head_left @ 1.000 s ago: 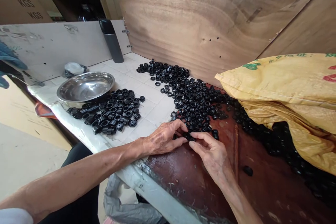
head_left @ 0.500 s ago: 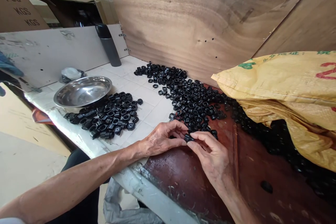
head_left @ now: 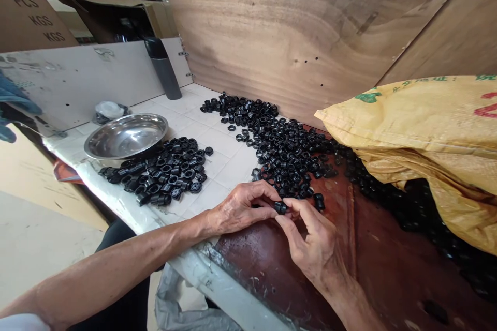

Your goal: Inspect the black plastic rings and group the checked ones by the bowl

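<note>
Between the fingertips of both hands is a small black ribbed plastic fitting. My left hand pinches it from the left with thumb and fingers. From the right, the thumb and fingers of my right hand close on the same piece, and they partly cover it. Just beyond the hands lies a large heap of black plastic rings, running back to the wooden wall. A smaller pile of black fittings rests on the white tiles to the left.
A steel bowl sits behind the small pile. A dark grey bottle stands upright in the back corner. The yellow woven sack lies at right over more black parts. A plywood wall bounds the back.
The fingers have shifted slightly around the black fitting, which shows a little more now. The camera view has moved a little; both hands stay in about the same place.
</note>
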